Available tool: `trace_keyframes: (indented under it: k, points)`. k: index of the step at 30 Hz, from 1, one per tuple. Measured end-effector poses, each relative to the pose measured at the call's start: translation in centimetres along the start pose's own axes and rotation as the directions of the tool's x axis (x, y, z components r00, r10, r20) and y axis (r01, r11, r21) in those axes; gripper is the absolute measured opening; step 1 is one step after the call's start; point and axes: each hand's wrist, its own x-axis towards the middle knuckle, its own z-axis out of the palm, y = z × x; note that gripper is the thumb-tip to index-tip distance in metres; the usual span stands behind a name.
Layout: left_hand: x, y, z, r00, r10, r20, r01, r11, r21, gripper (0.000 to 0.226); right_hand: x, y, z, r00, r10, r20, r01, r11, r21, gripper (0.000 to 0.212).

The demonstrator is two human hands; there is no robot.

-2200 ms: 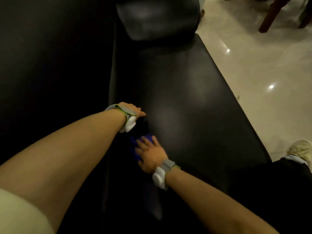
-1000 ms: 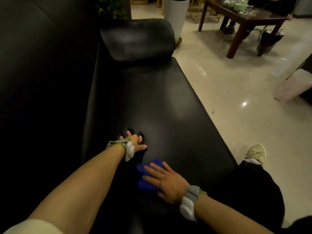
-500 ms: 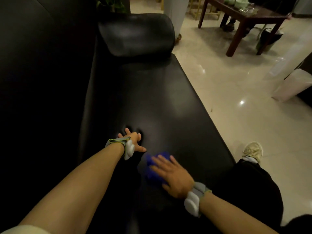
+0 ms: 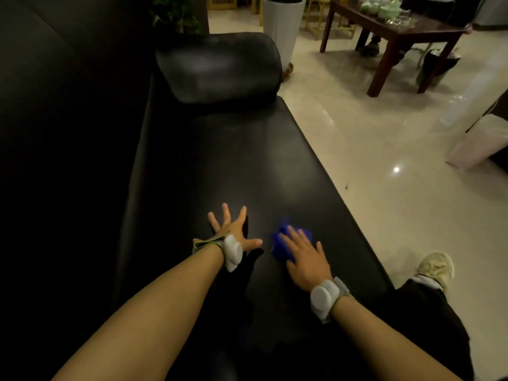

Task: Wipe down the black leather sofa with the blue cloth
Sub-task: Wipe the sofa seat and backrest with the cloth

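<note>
My right hand [image 4: 305, 259] pressed flat on cloth [image 4: 286, 240] at lower centre, left hand [image 4: 233, 229] splayed beside it holding nothing, bare sofa [image 4: 247, 160] seat stretching above, its edge well right.

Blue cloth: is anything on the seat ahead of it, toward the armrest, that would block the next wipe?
Nothing visible. The right hand presses the blue cloth on the seat; bare leather runs to the armrest. The left hand rests beside it.
</note>
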Motion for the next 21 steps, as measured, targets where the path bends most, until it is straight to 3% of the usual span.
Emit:
trace_keyframes:
  k: [3, 5, 8, 10, 13, 14, 16, 18, 20, 21]
  points:
    - [0.9, 0.4, 2.0, 0.992, -0.123, 0.037, 0.122, 0.992, 0.029, 0.103, -0.4, 3.0, -0.5, 0.938, -0.219, 0.268, 0.208, 0.976, 0.067, 0.079]
    - [0.7, 0.7, 3.4, 0.986, -0.169, 0.008, 0.169, 0.985, 0.036, 0.11, 0.1, 6.8, -1.9, 0.932, -0.175, 0.318, 0.146, 0.983, 0.113, 0.078]
    - [0.5, 0.9, 4.1, 0.988, -0.15, -0.027, 0.151, 0.988, 0.022, 0.117, 2.9, 12.1, -4.2, 0.988, 0.093, 0.122, -0.113, 0.98, 0.166, 0.073]
    - [0.7, 0.9, 4.2, 0.99, -0.136, -0.042, 0.137, 0.99, 0.028, 0.117, 5.0, 13.2, -5.1, 0.983, 0.183, -0.011, -0.173, 0.947, 0.269, 0.067]
    - [0.6, 1.0, 4.4, 0.986, -0.158, -0.053, 0.16, 0.986, 0.038, 0.113, 6.6, 10.7, -4.1, 0.97, 0.241, -0.015, -0.237, 0.962, 0.137, 0.069]
    - [0.6, 1.2, 4.6, 0.984, -0.168, -0.054, 0.17, 0.985, 0.036, 0.112, 6.5, 9.4, -3.5, 0.985, 0.172, -0.014, -0.17, 0.981, 0.089, 0.07]
    - [0.3, 1.4, 4.7, 0.98, -0.185, -0.069, 0.188, 0.981, 0.042, 0.111, 5.6, 6.7, -2.2, 0.995, -0.1, 0.007, 0.099, 0.995, 0.031, 0.074]
    - [0.3, 1.8, 4.7, 0.975, -0.206, -0.084, 0.21, 0.976, 0.051, 0.112, 4.7, 5.8, -1.2, 0.924, -0.361, 0.128, 0.367, 0.93, -0.029, 0.078]
    - [0.2, 1.9, 4.6, 0.973, -0.215, -0.089, 0.22, 0.974, 0.056, 0.112, 4.2, 7.1, -1.3, 0.859, -0.471, 0.2, 0.494, 0.865, -0.088, 0.08]
    - [0.2, 1.8, 4.5, 0.974, -0.211, -0.084, 0.216, 0.975, 0.052, 0.112, 4.4, 8.5, -1.6, 0.871, -0.455, 0.185, 0.478, 0.871, -0.111, 0.08]
